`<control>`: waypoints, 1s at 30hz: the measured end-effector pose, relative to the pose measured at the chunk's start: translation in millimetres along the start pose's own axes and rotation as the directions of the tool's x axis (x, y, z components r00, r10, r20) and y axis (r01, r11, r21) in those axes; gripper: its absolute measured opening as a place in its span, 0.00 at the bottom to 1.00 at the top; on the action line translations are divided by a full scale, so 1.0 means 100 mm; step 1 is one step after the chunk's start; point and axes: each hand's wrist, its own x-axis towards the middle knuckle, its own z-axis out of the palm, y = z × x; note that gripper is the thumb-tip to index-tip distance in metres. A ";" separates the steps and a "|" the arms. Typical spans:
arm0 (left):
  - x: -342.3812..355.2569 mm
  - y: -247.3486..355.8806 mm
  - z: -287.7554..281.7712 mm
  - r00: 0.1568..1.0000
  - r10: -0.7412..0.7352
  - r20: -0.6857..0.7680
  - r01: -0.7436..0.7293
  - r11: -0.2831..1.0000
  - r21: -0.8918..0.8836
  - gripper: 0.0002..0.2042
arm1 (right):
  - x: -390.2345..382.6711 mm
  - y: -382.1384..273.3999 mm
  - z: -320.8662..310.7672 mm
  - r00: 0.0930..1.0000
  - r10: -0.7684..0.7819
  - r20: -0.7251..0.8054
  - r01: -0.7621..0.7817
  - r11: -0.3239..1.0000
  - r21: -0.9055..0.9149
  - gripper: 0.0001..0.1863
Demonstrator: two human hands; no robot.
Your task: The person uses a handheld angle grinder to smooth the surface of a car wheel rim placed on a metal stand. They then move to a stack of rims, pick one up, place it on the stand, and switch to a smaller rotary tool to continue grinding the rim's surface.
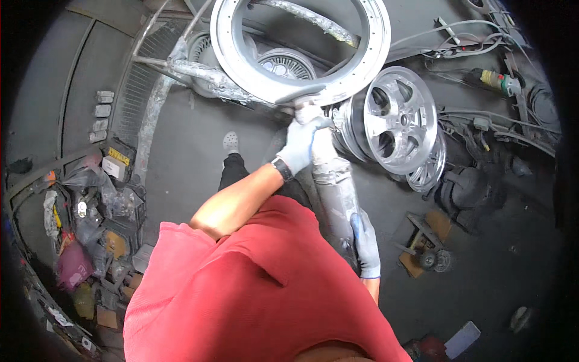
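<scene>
In both gloved hands I hold a long, dusty angle grinder [338, 192], its grey body wrapped in pale covering. My left hand [300, 143], with a dark watch at the wrist, is closed around the front near the head. Farther back, my right hand [367, 242] grips the side of the body. The tool's head meets the lower edge of a large silver wheel rim [228, 51], which rests on a metal frame [205, 73]. What touches the rim is partly hidden and blurred.
To the right of the tool stands a spoked silver wheel [403, 120], with another wheel [427, 172] behind it. Hoses and cables [506, 130] run along the right. Cluttered shelves with bags [75, 262] line the left. A fan-like metal part [428, 259] lies on the floor.
</scene>
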 end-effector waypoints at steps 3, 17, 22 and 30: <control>-0.06 -0.21 0.33 0.997 -0.027 0.066 0.028 1.000 -0.012 0.13 | -0.06 -0.01 -0.27 0.993 -0.093 -0.077 0.084 0.990 -0.116 0.30; 0.12 0.27 -0.48 0.980 0.192 -0.049 -0.192 0.981 -0.011 0.15 | 0.61 0.03 0.12 0.985 -0.033 0.166 0.038 0.999 -0.028 0.32; 0.12 0.28 -0.52 0.969 0.232 -0.090 -0.231 0.973 0.023 0.15 | 0.80 0.07 0.03 0.979 0.019 0.202 -0.012 0.999 -0.036 0.34; 0.06 -0.45 0.04 0.989 0.143 -0.024 -0.143 0.989 -0.023 0.13 | 0.61 0.23 -0.72 0.980 -0.161 0.119 0.175 0.978 -0.116 0.34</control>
